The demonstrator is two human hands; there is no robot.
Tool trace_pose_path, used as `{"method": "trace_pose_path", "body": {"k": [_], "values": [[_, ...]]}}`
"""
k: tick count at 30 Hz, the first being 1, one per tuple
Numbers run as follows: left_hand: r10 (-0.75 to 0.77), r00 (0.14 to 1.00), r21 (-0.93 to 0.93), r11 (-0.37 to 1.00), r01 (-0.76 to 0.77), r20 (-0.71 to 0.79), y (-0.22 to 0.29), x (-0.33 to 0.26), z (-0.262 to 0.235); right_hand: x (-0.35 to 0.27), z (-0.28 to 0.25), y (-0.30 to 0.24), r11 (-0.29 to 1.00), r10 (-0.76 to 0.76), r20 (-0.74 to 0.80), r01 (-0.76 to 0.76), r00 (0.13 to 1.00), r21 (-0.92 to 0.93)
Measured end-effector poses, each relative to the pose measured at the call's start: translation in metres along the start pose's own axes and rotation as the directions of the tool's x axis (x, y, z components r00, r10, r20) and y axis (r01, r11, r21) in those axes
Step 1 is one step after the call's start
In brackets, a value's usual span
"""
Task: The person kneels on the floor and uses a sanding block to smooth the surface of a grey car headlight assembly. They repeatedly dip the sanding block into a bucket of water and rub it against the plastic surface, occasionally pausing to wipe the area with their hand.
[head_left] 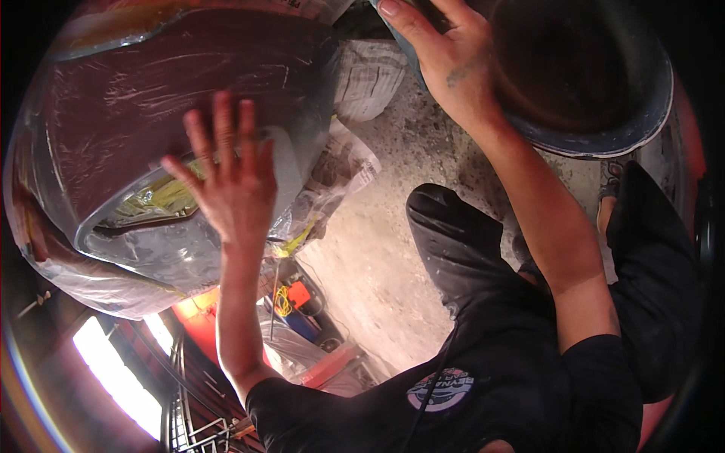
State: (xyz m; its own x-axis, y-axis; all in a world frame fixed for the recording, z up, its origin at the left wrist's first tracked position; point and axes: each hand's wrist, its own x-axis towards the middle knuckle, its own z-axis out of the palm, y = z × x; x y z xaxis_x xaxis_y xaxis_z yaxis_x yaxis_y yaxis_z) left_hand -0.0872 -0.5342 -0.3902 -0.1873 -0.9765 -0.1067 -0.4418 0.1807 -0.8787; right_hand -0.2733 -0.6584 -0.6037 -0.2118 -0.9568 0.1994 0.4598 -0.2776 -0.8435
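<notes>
We looked down from our own head and saw both our bare hands raised in front of us. Our left hand [230,177] was spread flat, fingers fanned and released, pressed against or just over the large rounded grey shell wrapped in clear plastic film [162,128], whose upper face was covered in dark maroon; the open palm seemed to steady the bulky shape rather than grasp it. The shell filled the upper left, tilted, with a yellowish patch [155,200] showing under the film near our fingers. Our right hand [445,57] reached up and away, its grip open, fingers laid over the rim of a big dark round basin with a blue-grey edge [604,143] at the upper right, apparently bracing it; we could not tell whether the fingertips curled around the rim. Crumpled newspaper [351,162] lay between the two objects on the dusty concrete floor [377,264]. Our dark trousers [461,241] showed below.
</notes>
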Motion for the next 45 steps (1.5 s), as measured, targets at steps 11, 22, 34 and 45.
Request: {"method": "trace_pose_path", "body": {"k": [11, 22, 34, 45], "values": [[0.161, 0.960, -0.067, 0.986, -0.150, 0.228, 0.042, -0.025, 0.017, -0.001, 0.004, 0.003, 0.997, -0.028, 0.009, 0.028, 1.000, -0.073], [0.154, 0.965, 0.140, 0.973, -0.186, 0.213, 0.032, 0.031, 0.013, 0.000, 0.001, -0.012, 0.997, 0.062, 0.015, -0.061, 0.998, -0.045], [0.115, 0.978, 0.039, 0.992, -0.124, 0.171, 0.020, 0.012, -0.001, -0.001, 0.002, -0.006, 0.997, 0.039, 0.028, -0.037, 0.999, -0.071], [0.007, 0.996, 0.062, 0.998, -0.013, 0.094, 0.003, 0.021, -0.007, 0.000, 0.002, -0.010, 1.000, 0.031, 0.022, -0.031, 0.999, -0.006]]}}
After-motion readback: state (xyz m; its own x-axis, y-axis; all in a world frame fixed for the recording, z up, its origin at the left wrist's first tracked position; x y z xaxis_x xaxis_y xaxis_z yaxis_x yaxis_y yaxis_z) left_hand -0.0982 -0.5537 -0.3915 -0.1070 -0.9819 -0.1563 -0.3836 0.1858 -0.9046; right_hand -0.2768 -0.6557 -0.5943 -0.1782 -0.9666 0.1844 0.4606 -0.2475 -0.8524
